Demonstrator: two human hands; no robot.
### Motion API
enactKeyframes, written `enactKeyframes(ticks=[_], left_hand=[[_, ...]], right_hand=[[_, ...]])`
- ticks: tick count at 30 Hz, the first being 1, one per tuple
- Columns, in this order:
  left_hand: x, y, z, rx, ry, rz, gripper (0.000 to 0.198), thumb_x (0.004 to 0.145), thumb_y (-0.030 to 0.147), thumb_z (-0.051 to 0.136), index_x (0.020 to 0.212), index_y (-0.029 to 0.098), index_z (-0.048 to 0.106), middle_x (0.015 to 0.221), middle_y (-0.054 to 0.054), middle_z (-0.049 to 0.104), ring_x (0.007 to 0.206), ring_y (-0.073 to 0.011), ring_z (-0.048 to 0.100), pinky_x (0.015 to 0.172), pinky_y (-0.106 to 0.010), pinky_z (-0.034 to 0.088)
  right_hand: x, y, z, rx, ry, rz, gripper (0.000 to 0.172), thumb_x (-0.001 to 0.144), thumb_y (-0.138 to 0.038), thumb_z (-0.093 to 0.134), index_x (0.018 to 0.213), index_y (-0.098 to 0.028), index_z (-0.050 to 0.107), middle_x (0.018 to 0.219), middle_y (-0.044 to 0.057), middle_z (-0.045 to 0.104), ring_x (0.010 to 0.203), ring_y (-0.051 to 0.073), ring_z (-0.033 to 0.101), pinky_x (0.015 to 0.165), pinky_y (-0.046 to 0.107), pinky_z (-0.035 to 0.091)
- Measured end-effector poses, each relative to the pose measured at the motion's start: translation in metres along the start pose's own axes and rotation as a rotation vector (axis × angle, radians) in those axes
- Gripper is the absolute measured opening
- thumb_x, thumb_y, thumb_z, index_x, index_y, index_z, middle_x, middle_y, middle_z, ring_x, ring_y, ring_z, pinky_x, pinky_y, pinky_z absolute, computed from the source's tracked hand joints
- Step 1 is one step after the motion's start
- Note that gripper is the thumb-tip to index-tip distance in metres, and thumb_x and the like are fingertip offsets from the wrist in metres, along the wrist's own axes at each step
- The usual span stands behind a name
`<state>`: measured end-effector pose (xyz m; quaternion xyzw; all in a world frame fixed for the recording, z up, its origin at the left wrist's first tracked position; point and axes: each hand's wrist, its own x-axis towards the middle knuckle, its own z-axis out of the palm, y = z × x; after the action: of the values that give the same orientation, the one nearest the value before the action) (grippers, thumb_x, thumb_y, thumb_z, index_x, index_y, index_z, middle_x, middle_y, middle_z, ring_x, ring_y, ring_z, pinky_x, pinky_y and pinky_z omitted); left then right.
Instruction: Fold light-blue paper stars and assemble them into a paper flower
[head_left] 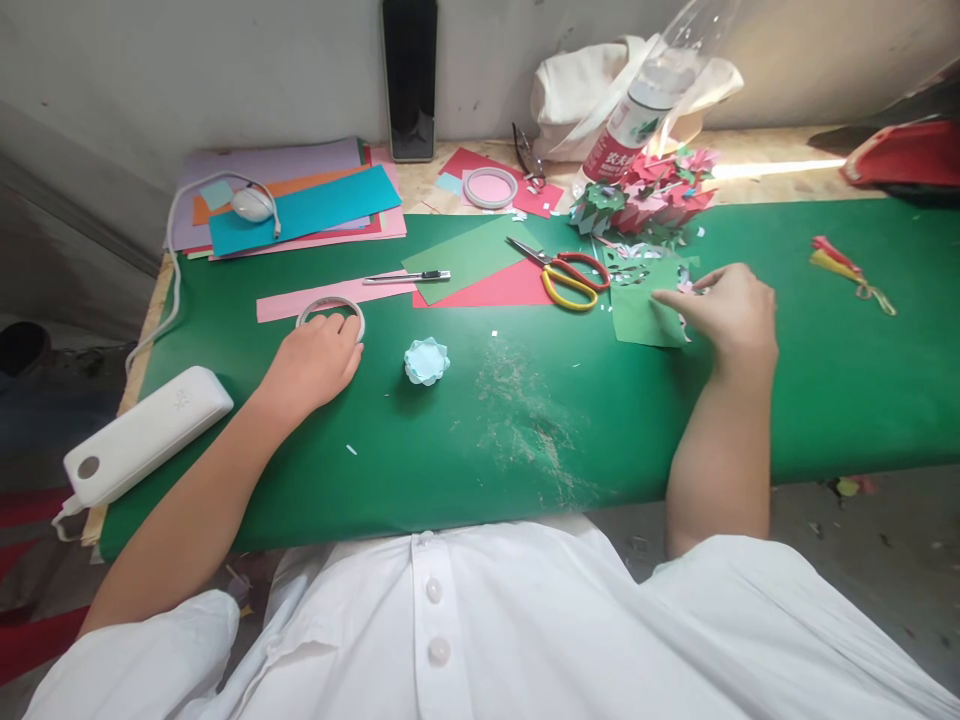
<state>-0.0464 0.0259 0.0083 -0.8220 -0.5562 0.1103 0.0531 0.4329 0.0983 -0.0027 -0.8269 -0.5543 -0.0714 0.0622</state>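
Note:
My left hand (319,355) has its fingers curled over a roll of tape (362,318), closed on its near rim. The roll overlaps a pink paper strip (281,306). My right hand (739,310) is bent at the edge of a green paper piece (641,318), thumb over the paper and fingers curled down by paper scraps (631,265). What lies between those fingers is hidden. Between my hands stands a small light-blue paper flower cup (427,361). Scissors (568,277) with red and yellow handles and a utility knife (407,277) lie farther back.
Coloured paper sheets (300,215) are stacked at the back left beneath a white mouse (252,205). A power bank (146,435) rests front left. Behind are a leaning phone (409,80), a second tape roll (490,188), a bottle (630,125) and red paper flowers (660,190).

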Motion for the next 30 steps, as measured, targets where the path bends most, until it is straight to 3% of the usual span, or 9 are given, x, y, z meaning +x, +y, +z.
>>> enactKeyframes(ticks=[3, 8, 12, 16, 23, 30], left_hand=[[0.0, 0.0, 0.0, 0.0, 0.001, 0.001, 0.028, 0.099, 0.025, 0.036, 0.11, 0.01, 0.057, 0.099, -0.015, 0.066, 0.096, -0.0315, 0.064, 0.077, -0.04, 0.05], [0.0, 0.0, 0.0, 0.011, -0.013, -0.005, 0.029, 0.099, 0.026, 0.035, 0.11, 0.011, 0.057, 0.099, -0.015, 0.066, 0.095, -0.031, 0.064, 0.076, -0.04, 0.049], [0.0, 0.001, -0.002, 0.022, -0.023, -0.006, 0.03, 0.1, 0.027, 0.034, 0.111, 0.01, 0.057, 0.099, -0.015, 0.066, 0.095, -0.0304, 0.064, 0.074, -0.038, 0.049], [0.0, 0.001, -0.003, 0.017, -0.021, -0.007, 0.03, 0.1, 0.027, 0.034, 0.11, 0.01, 0.056, 0.099, -0.015, 0.066, 0.094, -0.0303, 0.063, 0.075, -0.039, 0.049], [0.001, 0.002, -0.003, 0.002, -0.013, 0.0, 0.032, 0.099, 0.027, 0.032, 0.111, 0.01, 0.057, 0.098, -0.017, 0.066, 0.093, -0.0315, 0.063, 0.074, -0.04, 0.049], [0.001, 0.001, -0.003, -0.015, -0.018, -0.006, 0.032, 0.099, 0.026, 0.032, 0.112, 0.01, 0.057, 0.099, -0.017, 0.066, 0.094, -0.0321, 0.063, 0.075, -0.04, 0.049]], right_hand=[[0.0, -0.006, 0.003, 0.112, 0.027, 0.053, 0.033, 0.077, -0.043, 0.074, 0.096, -0.018, 0.067, 0.09, 0.013, 0.065, 0.085, 0.023, 0.055, 0.078, 0.035, 0.04], [-0.01, -0.036, 0.0, 0.284, -0.128, -0.123, 0.013, 0.079, -0.031, 0.07, 0.086, -0.019, 0.069, 0.074, 0.004, 0.058, 0.072, 0.017, 0.051, 0.076, 0.031, 0.039], [-0.015, -0.052, 0.005, 0.298, -0.146, -0.198, 0.021, 0.082, -0.025, 0.063, 0.101, -0.019, 0.071, 0.082, 0.006, 0.062, 0.082, 0.021, 0.054, 0.081, 0.032, 0.039], [-0.016, -0.056, 0.01, 0.345, -0.174, -0.175, 0.029, 0.084, -0.018, 0.056, 0.11, -0.016, 0.068, 0.082, 0.006, 0.064, 0.075, 0.018, 0.054, 0.078, 0.031, 0.041], [-0.014, -0.06, 0.011, 0.428, -0.231, -0.098, 0.024, 0.082, -0.012, 0.056, 0.105, -0.018, 0.06, 0.084, 0.004, 0.063, 0.072, 0.015, 0.052, 0.069, 0.027, 0.038], [-0.016, -0.06, 0.014, 0.447, -0.188, -0.147, 0.024, 0.082, -0.012, 0.059, 0.105, -0.019, 0.059, 0.075, 0.002, 0.059, 0.071, 0.016, 0.053, 0.075, 0.029, 0.04]])
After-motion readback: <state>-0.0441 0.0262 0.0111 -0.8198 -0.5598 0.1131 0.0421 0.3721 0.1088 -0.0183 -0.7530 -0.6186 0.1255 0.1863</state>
